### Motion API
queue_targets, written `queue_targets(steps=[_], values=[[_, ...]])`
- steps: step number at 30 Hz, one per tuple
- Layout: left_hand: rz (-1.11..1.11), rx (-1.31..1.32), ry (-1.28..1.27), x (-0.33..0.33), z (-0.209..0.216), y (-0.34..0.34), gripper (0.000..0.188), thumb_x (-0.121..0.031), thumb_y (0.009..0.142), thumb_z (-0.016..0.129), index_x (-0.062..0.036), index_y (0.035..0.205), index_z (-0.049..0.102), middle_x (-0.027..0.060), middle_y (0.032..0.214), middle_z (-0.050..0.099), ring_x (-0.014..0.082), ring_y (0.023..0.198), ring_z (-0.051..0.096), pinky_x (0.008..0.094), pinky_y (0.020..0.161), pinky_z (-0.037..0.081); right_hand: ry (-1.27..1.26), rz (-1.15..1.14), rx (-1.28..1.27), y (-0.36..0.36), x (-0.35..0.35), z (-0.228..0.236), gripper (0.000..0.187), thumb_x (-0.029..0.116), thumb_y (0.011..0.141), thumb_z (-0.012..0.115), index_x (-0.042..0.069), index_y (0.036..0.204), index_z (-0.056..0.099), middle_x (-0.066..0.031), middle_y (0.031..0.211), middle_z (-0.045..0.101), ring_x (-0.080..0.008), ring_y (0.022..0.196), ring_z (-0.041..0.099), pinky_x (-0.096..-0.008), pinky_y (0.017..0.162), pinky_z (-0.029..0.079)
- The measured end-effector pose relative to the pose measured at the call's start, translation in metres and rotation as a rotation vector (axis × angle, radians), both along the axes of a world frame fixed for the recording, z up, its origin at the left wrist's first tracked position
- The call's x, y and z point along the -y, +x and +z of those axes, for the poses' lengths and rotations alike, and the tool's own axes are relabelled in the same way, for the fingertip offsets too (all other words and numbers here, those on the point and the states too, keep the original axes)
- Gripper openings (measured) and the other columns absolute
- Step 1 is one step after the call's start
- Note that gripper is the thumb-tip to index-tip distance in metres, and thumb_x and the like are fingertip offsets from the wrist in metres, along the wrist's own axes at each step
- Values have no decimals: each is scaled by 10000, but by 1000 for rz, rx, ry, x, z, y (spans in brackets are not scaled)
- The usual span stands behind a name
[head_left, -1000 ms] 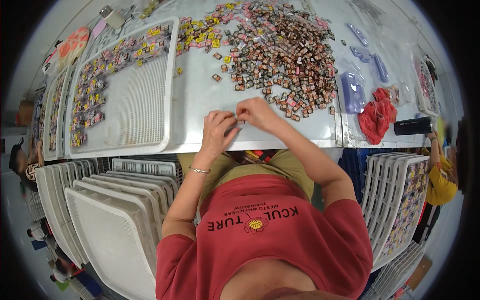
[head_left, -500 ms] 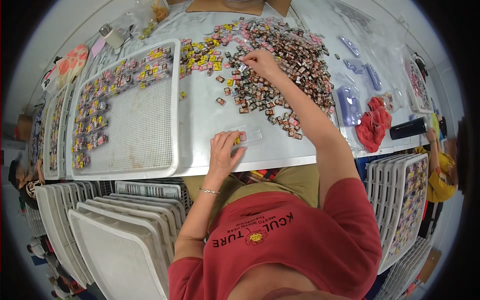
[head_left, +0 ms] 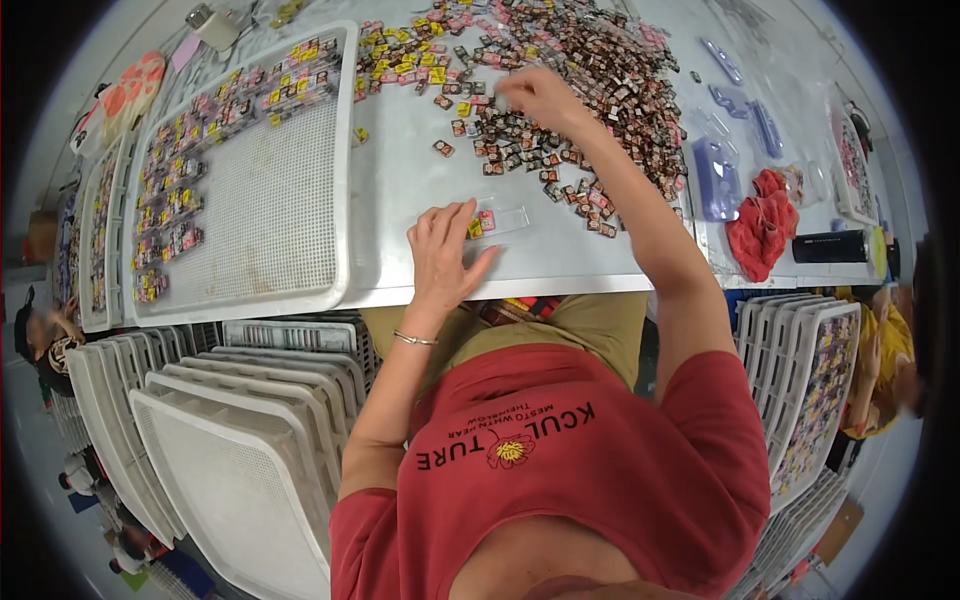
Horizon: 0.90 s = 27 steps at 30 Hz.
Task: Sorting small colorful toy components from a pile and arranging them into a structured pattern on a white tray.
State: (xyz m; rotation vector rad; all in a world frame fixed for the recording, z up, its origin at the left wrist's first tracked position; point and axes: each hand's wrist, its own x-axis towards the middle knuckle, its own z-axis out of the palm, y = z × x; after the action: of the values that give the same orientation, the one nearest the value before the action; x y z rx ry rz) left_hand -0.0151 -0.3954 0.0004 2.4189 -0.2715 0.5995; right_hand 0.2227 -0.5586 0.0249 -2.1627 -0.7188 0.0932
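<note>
Nearest is the person's red shirt [head_left: 580,410], and below the table, at the left, stand several white trays [head_left: 215,450] leaning in a row. Above the near edge of the table [head_left: 400,160] is the left hand [head_left: 440,245], its thumb spread well apart from the fingers; the fingertips rest at the left end of a clear plastic case [head_left: 512,216], without closing around it. This case lies flat on the table, and small yellow and pink pieces [head_left: 487,221] show in it, next to the fingers. At the right, a crumpled red cloth [head_left: 760,232] lies near a black cylinder [head_left: 830,247]. To the left, a white mesh tray [head_left: 255,200] carries filled packs [head_left: 165,210] along its left and far sides. Farther away, the right hand [head_left: 545,100] is over the left part of a wide pile of small dark pieces [head_left: 640,120]; its fingers are drawn together, but they are blurred, so I cannot tell if they hold something. Beside this pile lie loose yellow and pink pieces [head_left: 405,68].
</note>
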Motion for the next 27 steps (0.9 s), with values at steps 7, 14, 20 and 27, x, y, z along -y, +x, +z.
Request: queue_targets(steps=[7,14,20,27], values=[[-23,-130,161,2,-2,-2,481,-300,743,692,-96,1161,571,67,1152,502,273,1071,427,398,890,296,-48,351,-329,-111,7,-11,55,45,748,633,12,791,645,-88,770,664,-227,759,648,-334,680,510],[-27,-131,103,2,-6,2,385,-239,750,680,-91,1092,583,71,1129,510,279,1057,438,399,870,298,-78,224,242,-151,4,-35,64,18,745,602,15,799,637,-113,812,595,-297,788,595,-389,696,484],[-16,-96,106,3,-9,2,389,-215,721,705,-89,1071,590,64,1159,512,285,1075,441,404,875,313,93,12,379,-182,9,-34,132,-17,760,565,12,851,655,-116,831,603,-292,766,593,-374,691,493],[89,16,-65,-3,-12,-1,351,-99,803,615,-43,1147,580,142,1236,505,304,1141,444,396,950,361,81,-416,95,-159,120,-7,124,12,782,646,26,903,670,-106,796,641,-218,695,618,-305,626,485]])
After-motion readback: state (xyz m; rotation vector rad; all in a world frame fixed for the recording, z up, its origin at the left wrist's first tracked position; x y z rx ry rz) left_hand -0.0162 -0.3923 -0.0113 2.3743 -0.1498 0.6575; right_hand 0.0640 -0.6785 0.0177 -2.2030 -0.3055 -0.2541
